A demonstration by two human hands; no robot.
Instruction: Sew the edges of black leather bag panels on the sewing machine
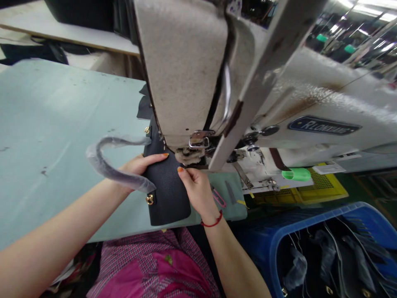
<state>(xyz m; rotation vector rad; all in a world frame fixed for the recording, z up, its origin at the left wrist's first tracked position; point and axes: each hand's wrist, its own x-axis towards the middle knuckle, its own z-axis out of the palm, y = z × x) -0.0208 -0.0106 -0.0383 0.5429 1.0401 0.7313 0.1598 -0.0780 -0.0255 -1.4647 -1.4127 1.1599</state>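
A black leather bag panel [169, 190] lies under the head of a sewing machine [186, 70]. Its curved handle [105, 165], wrapped in clear plastic, loops out to the left, with gold fittings [150, 199] at its ends. My left hand [136, 167] reaches through the handle and grips the panel, thumb on top and the other fingers hidden. On the panel's right edge, close to the presser area, my right hand [198, 190] pinches with thumb and fingers. The machine head hides the needle and the panel's far part.
A pale green tabletop [62, 124] spreads to the left. Pink-handled snips [218, 197] lie right of my right hand. A blue basket [273, 244] with several black bag pieces stands at lower right. Behind it sits a yellow crate [325, 190]. The machine arm blocks the upper right.
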